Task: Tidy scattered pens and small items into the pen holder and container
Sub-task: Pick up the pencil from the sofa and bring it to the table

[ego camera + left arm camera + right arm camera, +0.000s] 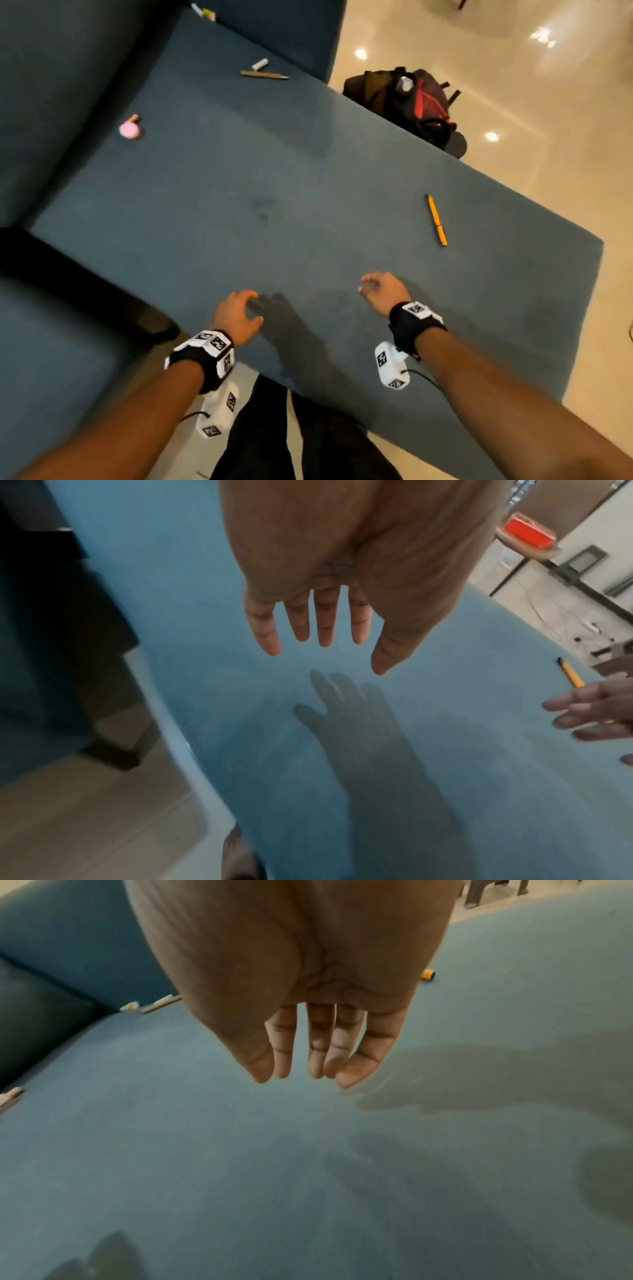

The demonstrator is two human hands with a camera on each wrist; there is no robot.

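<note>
Head view: the blurred white and yellow bits (204, 11) at the top edge cannot be identified, and the pen holder and container are out of frame. Both hands hover low over the blue cushion (239, 205), holding nothing: the left hand (236, 317) at lower centre with fingers loosely curved, the right hand (382, 291) beside it, well apart, fingers relaxed. An orange pen (437, 219) lies right of centre, above the right hand. A brown pen (264, 75) and a small white item (260, 63) lie near the top; a pink item (130, 129) sits at upper left. A backpack (407, 99) rests on the floor at upper right.

Left wrist view: the left hand (342, 574) fills the top centre, fingers (323, 620) straight and spread over the cushion (240, 750). The orange pen (570, 676) is half hidden by the right hand (596, 712), which the right edge cuts off.

Right wrist view: the right hand (301, 974) hangs empty, fingers (320, 1042) straight and close together. Only the tip of the orange pen (428, 974) shows past it. Blurred items (150, 1006) lie at left.
</note>
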